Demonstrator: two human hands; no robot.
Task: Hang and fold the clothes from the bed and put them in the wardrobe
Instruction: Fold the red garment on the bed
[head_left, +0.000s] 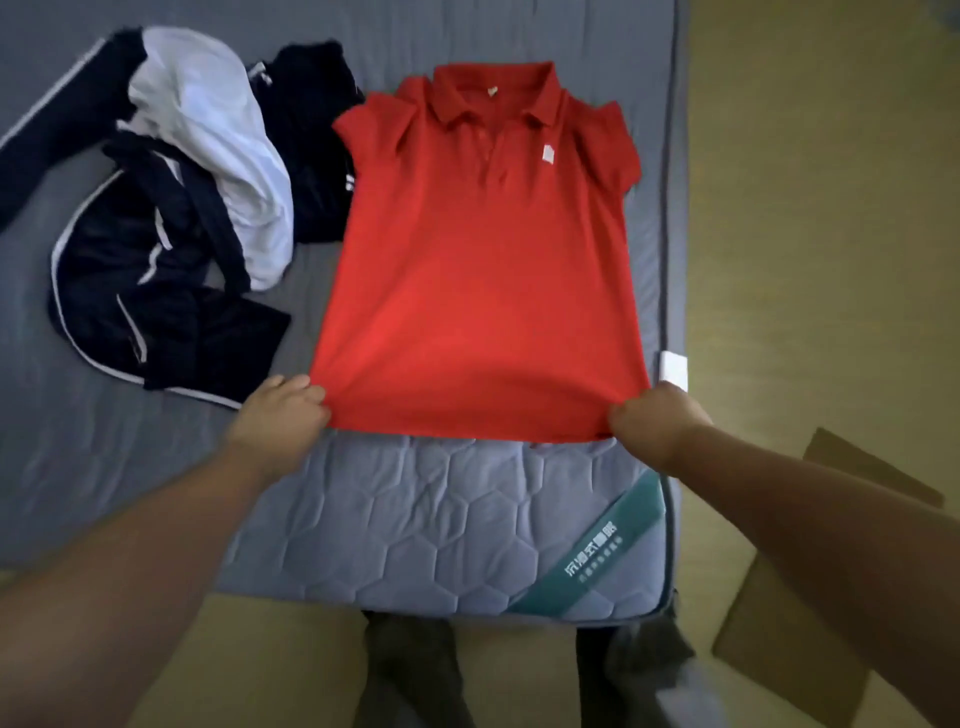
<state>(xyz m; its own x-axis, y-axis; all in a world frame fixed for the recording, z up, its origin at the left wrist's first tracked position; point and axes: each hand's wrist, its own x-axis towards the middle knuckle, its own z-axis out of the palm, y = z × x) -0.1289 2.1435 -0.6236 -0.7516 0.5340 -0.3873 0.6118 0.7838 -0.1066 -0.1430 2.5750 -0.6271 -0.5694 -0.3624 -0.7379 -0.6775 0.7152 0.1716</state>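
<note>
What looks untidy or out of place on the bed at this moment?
Only the heap left of the red polo shirt: dark striped clothes and a white garment lie crumpled and tangled. The shirt lies flat, left hand and right hand pinching its hem.

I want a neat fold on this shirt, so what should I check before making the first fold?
1. Red polo shirt lies front up on the mattress: ok.
2. Left hand grips the left hem corner: ok.
3. Right hand grips the right hem corner: ok.
4. Collar lies flat: ok.
5. Shirt clear of the dark clothes: not ok, the left sleeve lies against them.
6. Underside smooth: cannot tell.
</note>
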